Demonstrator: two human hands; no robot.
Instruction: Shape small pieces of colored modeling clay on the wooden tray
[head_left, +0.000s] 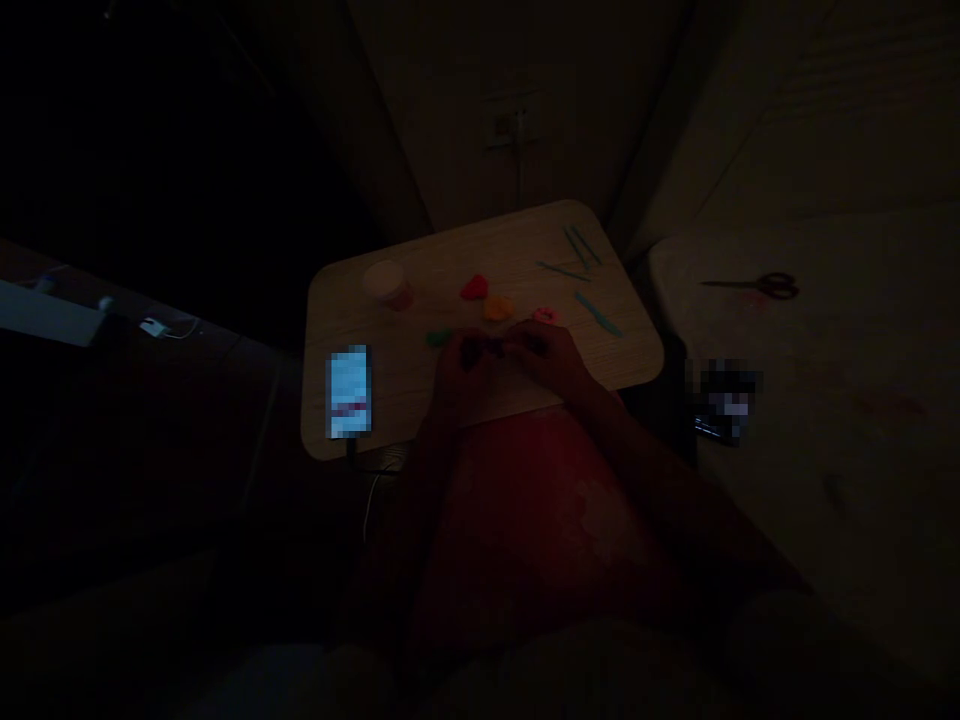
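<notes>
In dim light my left hand [456, 375] and my right hand [553, 358] meet over the near side of a small wooden table [405, 385]. Their fingers are closed, pinching between them a small dark lump that is too dark to name. Just beyond the fingertips lie a red lump of modelling clay [474, 288], an orange lump [497, 308] and a pink ring-like piece [545, 315]. A green lump [438, 338] sits beside my left hand. Thin bluish-green strips [598, 314] rest to the right.
A tub with a pale lid [384, 280] stands at the table's left. Near the left edge lies a lit phone [349, 392] with a cable. Scissors [757, 286] and a blurred-out device [726, 395] rest on the pale surface at right. A wall socket [511, 125] holds a plug.
</notes>
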